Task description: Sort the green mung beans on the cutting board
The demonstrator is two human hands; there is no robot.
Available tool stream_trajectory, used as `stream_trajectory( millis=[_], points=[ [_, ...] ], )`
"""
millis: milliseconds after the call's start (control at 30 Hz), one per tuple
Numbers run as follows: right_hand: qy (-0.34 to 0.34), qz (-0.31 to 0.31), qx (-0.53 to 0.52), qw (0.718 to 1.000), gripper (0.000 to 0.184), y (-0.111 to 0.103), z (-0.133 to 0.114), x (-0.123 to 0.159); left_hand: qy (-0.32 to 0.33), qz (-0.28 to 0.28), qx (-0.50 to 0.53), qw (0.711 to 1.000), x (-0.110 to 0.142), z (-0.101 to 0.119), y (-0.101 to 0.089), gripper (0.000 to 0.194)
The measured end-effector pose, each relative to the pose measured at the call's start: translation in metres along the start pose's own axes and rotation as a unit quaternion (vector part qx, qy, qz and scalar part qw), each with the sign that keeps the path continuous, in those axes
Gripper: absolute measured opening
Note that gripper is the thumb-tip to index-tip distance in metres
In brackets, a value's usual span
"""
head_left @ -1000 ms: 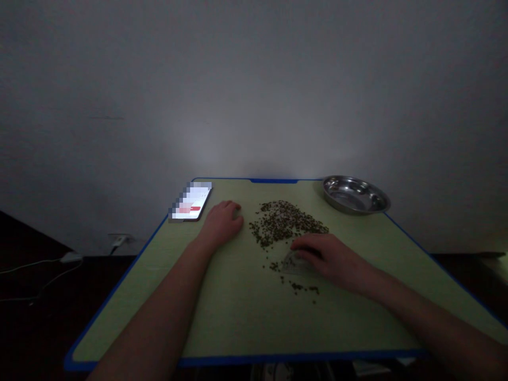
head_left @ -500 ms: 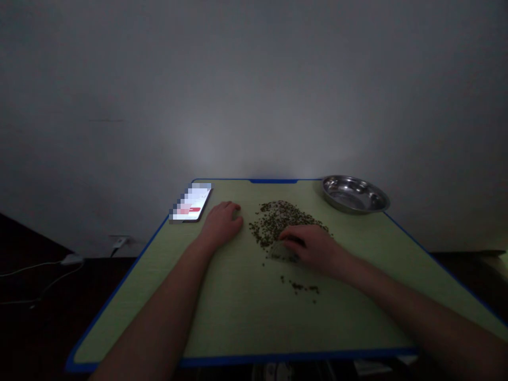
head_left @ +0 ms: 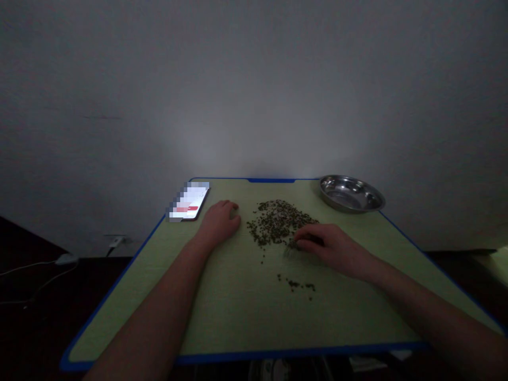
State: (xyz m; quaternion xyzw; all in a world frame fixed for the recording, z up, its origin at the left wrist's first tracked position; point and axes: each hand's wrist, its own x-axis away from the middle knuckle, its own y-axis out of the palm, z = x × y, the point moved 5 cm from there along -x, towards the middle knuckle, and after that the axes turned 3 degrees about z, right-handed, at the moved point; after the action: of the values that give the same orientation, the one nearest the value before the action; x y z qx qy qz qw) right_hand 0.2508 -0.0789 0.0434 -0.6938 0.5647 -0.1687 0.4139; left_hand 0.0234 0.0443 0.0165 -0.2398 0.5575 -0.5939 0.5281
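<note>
A loose heap of small dark green and brownish grains (head_left: 273, 219) is spread on the light green table (head_left: 238, 307). At its right front edge, my right hand (head_left: 329, 246) is closed, thumb and fingertips drawn together. Blurred grains show by the fingertips; what the fingers hold, if anything, I cannot make out. Nearer to me lies a small separate group of grains (head_left: 293, 283). My left hand (head_left: 220, 222) rests on the table left of the heap, fingers loosely apart with nothing in them.
A shiny steel bowl (head_left: 351, 194) stands at the back right corner. At the back left lies a phone (head_left: 192, 201) with a lit screen. The table has a blue rim (head_left: 278, 353) and stands against a grey wall (head_left: 254, 95). White cables (head_left: 67, 259) run at lower left.
My right hand has shifted to the right along the front of the heap, fingers still drawn together. My left hand stays in place. The view has moved slightly.
</note>
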Motion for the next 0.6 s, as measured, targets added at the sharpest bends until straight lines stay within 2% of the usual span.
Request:
stream_trajectory(
  millis=[133, 600],
  points=[
    [-0.012, -0.033, 0.025, 0.999, 0.017, 0.012, -0.006, -0.006, 0.003, -0.003, -0.001, 1.000, -0.001, -0.001, 0.001, 0.037],
    [-0.009, -0.021, 0.070, 0.997, 0.015, 0.024, -0.008, -0.024, 0.000, 0.001, -0.004, 1.000, 0.000, -0.001, 0.002, 0.036]
  ],
)
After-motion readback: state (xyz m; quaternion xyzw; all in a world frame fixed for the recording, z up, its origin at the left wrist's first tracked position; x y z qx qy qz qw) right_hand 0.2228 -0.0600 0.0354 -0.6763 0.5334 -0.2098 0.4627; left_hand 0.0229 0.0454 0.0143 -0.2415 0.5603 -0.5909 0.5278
